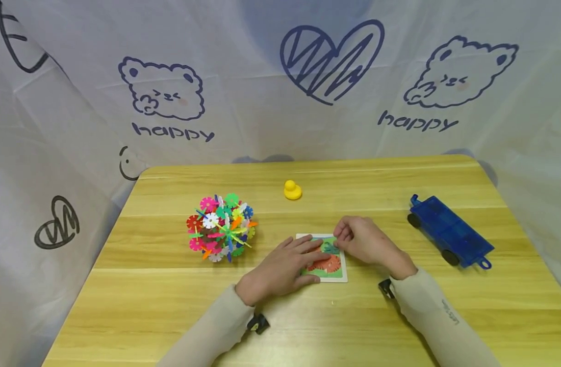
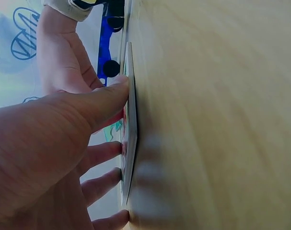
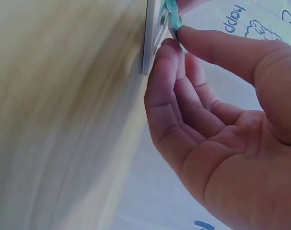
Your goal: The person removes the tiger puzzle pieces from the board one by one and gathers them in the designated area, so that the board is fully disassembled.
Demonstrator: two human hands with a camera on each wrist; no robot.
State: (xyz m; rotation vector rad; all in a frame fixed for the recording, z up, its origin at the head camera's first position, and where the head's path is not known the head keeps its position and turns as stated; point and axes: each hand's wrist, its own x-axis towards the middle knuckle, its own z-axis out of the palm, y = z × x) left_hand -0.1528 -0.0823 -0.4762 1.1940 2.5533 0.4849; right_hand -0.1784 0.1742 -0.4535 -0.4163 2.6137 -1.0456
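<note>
Left hand (image 1: 282, 267), fingers extended, on puzzle (image 1: 334, 279), desk (image 1: 138, 306) centre between side edges; right hand (image 1: 364, 240), pinching teal piece (image 3: 173, 13); judged partway: red part (image 1: 330, 263) laid, teal unseated.

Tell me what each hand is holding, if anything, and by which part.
The right hand pinches a teal puzzle piece by its edge. The left hand rests spread on the puzzle board, not gripping it.

1. We cannot see the left part of the picture board (image 1: 333, 273), which the left hand (image 1: 282, 268) covers.
2. In the right wrist view, we lose the tops of board and teal piece (image 3: 173, 18) past the edge.
3. We find the right sleeve's (image 1: 434, 316) lettering (image 1: 450, 312) too small to read.
</note>
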